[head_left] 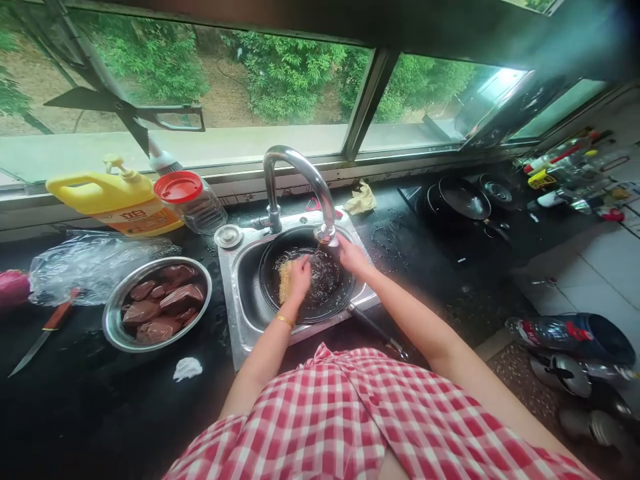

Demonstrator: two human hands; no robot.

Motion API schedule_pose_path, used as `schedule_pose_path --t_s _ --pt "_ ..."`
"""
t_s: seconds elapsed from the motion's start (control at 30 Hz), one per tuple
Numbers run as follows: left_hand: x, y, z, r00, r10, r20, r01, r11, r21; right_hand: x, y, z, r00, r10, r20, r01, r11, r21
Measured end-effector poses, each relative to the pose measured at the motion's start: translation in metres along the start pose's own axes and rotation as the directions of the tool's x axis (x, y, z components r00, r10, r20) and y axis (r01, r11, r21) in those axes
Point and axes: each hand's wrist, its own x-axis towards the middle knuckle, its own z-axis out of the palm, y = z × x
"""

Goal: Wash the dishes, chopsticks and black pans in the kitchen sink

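A black frying pan (320, 303) lies in the steel sink (240, 313), its handle sticking out toward me on the right. My left hand (300, 275) is closed on a yellow scrubbing sponge (285, 280) pressed into the pan. My right hand (351, 257) grips the pan's far right rim, just under the spout of the curved chrome tap (300, 173). A gold bangle sits on my left wrist.
Left of the sink stand a steel bowl of raw meat pieces (157, 303), a knife (43, 333), a plastic bag (90, 263), a yellow oil jug (115, 200) and a red-lidded jar (193, 200). Black pans (463, 200) rest on the stove at right; bottles lie on the floor.
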Motion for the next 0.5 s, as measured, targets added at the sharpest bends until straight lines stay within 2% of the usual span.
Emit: schedule_pose_path --t_s 0.07,0.13,0.23,0.27,0.3,0.37,0.43,0.5 --pt "0.012 0.005 -0.018 0.992 -0.037 -0.124 0.028 0.997 -0.074 -0.005 0.009 -0.009 0.980 -0.161 -0.114 0.124 0.952 -0.281" --pt "0.019 0.021 -0.027 0.988 0.040 -0.146 -0.050 0.997 -0.064 -0.011 0.018 -0.010 0.963 -0.227 -0.143 0.139 0.877 -0.461" --pt "0.022 0.054 -0.016 0.965 0.262 0.031 -0.264 0.962 0.073 -0.020 0.024 0.002 0.969 -0.231 -0.086 0.137 0.796 -0.589" --pt "0.023 0.063 -0.009 0.951 0.292 0.106 -0.305 0.942 0.137 -0.022 0.025 0.007 0.973 -0.223 -0.052 0.140 0.760 -0.635" --pt "0.024 0.068 -0.002 0.945 0.280 0.168 -0.312 0.927 0.207 -0.024 0.026 0.011 0.978 -0.210 -0.016 0.142 0.716 -0.684" --pt "0.029 0.068 0.007 0.958 0.162 0.236 -0.238 0.909 0.341 -0.028 0.030 0.012 0.984 -0.176 0.035 0.140 0.629 -0.765" --pt "0.035 0.055 0.007 0.968 0.025 0.251 -0.136 0.890 0.436 -0.029 0.041 0.002 0.988 -0.154 0.034 0.119 0.589 -0.799" --pt "0.039 0.036 0.000 0.966 -0.050 0.253 -0.079 0.875 0.477 -0.026 0.060 -0.017 0.990 -0.132 -0.037 0.050 0.600 -0.798"
